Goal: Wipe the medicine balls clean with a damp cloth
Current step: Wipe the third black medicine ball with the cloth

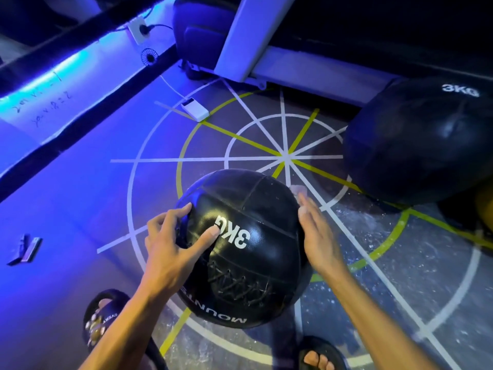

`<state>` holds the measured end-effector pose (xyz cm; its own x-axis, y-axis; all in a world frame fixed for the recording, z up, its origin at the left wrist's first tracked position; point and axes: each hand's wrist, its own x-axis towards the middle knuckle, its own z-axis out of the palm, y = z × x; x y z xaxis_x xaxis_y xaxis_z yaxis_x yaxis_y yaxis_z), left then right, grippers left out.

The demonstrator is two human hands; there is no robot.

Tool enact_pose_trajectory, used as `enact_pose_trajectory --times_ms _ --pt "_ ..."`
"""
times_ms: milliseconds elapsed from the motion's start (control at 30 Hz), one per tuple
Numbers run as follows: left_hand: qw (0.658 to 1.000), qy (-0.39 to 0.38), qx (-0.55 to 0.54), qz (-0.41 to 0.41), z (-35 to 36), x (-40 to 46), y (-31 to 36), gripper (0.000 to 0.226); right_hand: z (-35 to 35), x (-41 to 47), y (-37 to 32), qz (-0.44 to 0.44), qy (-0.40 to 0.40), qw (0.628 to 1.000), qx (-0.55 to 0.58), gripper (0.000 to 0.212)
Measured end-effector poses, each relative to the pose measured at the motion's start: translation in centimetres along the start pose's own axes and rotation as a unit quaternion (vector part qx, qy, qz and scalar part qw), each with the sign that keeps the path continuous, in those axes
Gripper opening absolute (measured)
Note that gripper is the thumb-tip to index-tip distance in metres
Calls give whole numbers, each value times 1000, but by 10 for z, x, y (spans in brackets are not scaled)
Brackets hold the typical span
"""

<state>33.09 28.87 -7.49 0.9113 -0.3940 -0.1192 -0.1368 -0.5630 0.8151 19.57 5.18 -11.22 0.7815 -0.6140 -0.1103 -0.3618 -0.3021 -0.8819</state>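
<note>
- Both hands sit on the near medicine ball (248, 244); the left hand (170, 244) lies on its left flank, fingers spread and lightly bent, thumb tip pressed near the white "3KG" print; the right hand (317, 236) lies flat against the right side with fingers straight and together, pressing a small pale cloth (298, 189), of which only a corner shows past the fingertips.
- That ball rests on the floor (373, 263) between the person's two sandalled feet, laces and "MOUNT" lettering turned toward the camera; it sits on painted white and yellow-green lines.
- Judged step: wiping the right flank while the left hand steadies the ball; the next move likely calls for turning the ball with the left hand so an unwiped panel meets the cloth, keeping pressure even over seams and laces.
- A second medicine ball (418, 145), also marked 3KG, lies well apart at the upper right; it probably waits its turn.
- Farther off, a white power bank (194, 111) lies by the wall.
</note>
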Motion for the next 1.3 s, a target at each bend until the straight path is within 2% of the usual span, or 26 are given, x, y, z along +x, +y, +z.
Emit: enact_pose_trajectory --times_ms 100,167,200,300,333,400,467,500,533,567,667,700,767,800,833,867,900,967,1000,1033,1067,1133,1167,1200,1233,1300 --pt "1000 -5 1 1 -1 -1 -5 66 18 -42 -32 -214 -29 971 -100 52" --pt "1000 -5 -7 6 -2 -4 -8 68 17 -42 -16 -281 -66 945 -151 53" --pt "1000 -4 -13 8 -2 -6 -8 69 9 -30 -3 -270 -62 950 -145 53" --pt "1000 3 -3 14 3 -12 -8 70 -16 7 10 -72 -13 993 -93 58" --pt "1000 4 1 16 6 -13 -5 69 -15 4 -1 -61 -13 995 -75 55" --pt "1000 7 -3 27 7 -12 -1 66 2 -17 -33 -186 -43 979 -69 47" --pt "999 6 9 40 7 -9 -5 64 19 -35 -51 -328 -87 932 -129 44" --pt "999 1 12 45 7 -8 -5 64 20 -31 -50 -354 -86 919 -150 45" --pt "999 0 5 45 8 -8 -4 63 17 -20 -42 -346 -72 923 -150 45" --pt "999 6 -1 39 9 -9 -2 64 10 -2 -35 -297 -58 943 -138 46" --pt "999 3 7 39 14 -14 1 66 -13 35 -23 -95 -7 992 -86 45" --pt "999 3 4 42 16 -17 3 67 -12 28 -33 -90 -14 992 -86 44" --pt "999 9 8 51 15 -18 3 71 2 -1 -57 -216 -62 969 -99 43" --pt "998 8 19 53 14 -18 1 73 9 -14 -62 -291 -96 942 -137 43" --pt "998 0 27 58 14 -16 1 76 11 -15 -63 -334 -112 921 -168 44" --pt "998 -6 27 60 14 -17 1 77 8 -5 -56 -343 -117 916 -171 44" --pt "998 -5 26 58 14 -17 2 77 -1 9 -51 -302 -110 936 -143 44" --pt "998 2 30 63 15 -20 3 76 -17 41 -33 -151 -61 983 -88 44" --pt "997 2 33 67 18 -22 5 76 -22 45 -31 -83 -55 992 -83 45" --pt "997 1 29 71 20 -24 8 75 -22 38 -37 -83 -64 990 -93 45" --pt "997 1 26 75 19 -22 9 74 -15 28 -46 -135 -79 982 -104 46" --pt "996 1 35 78 17 -21 5 73 0 4 -63 -258 -143 943 -154 46" --pt "996 -7 41 83 17 -20 4 72 1 2 -63 -294 -163 927 -164 46" --pt "995 -11 39 87 17 -21 3 71 -3 10 -59 -304 -154 926 -160 48" --pt "996 -9 35 84 17 -21 4 70 -11 24 -56 -269 -131 944 -136 49" --pt "995 0 42 89 20 -23 5 70 -25 51 -49 -136 -88 983 -84 48"
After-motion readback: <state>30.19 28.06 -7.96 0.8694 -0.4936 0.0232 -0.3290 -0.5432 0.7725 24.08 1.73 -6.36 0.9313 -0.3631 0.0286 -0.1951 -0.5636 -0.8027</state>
